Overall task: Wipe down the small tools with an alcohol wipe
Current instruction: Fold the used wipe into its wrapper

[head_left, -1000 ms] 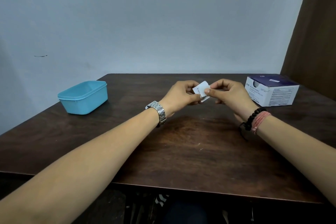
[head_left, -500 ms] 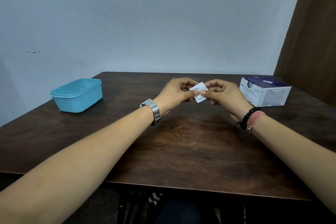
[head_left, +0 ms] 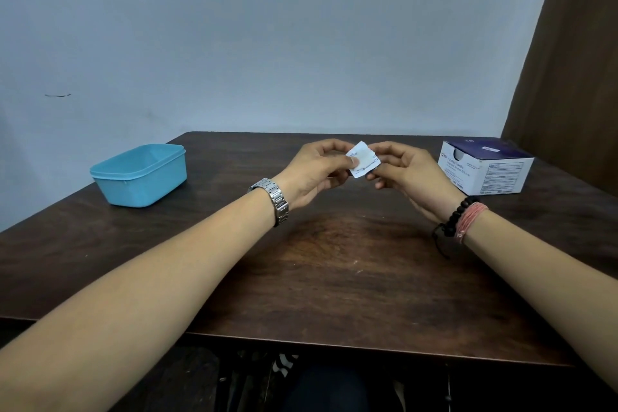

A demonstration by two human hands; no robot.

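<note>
step in hand: the person is opening a sealed alcohol wipe packet (head_left: 364,159); by my reckoning the task has barely begun, with nothing wiped yet.
left hand (head_left: 317,174): its grip is closed on the packet's left edge, thumb on the front and fingers curled behind.
right hand (head_left: 406,170): its grip pinches the packet's right edge, the other fingers curled loosely below.
packet: small, white, with faint print, held between the two hands above the middle of the bench (head_left: 334,278), toward its far edge and clear of the wood. i see no tear in it; the top edge is too small to judge.
small tools: none in sight. they may be inside the blue tub (head_left: 142,174) near the far left corner, but its inside is hidden from here.
wipe box (head_left: 485,170): white with a dark top, near the far right corner, well apart from the hands.
wrists: a metal watch (head_left: 276,202) on the left, a dark bead bracelet and a pink band (head_left: 463,219) on the right.
next move: i judge the two hands need to pull against each other across one edge to rip the packet, then draw the wipe out without dropping it. a weak pinch would slip on the smooth wrapper.
compared with a moment ago: the packet now sits more face-on and a little more exposed between the fingertips. both hands keep the same hold at the same spot over the bench, and the tub and box have not moved.
</note>
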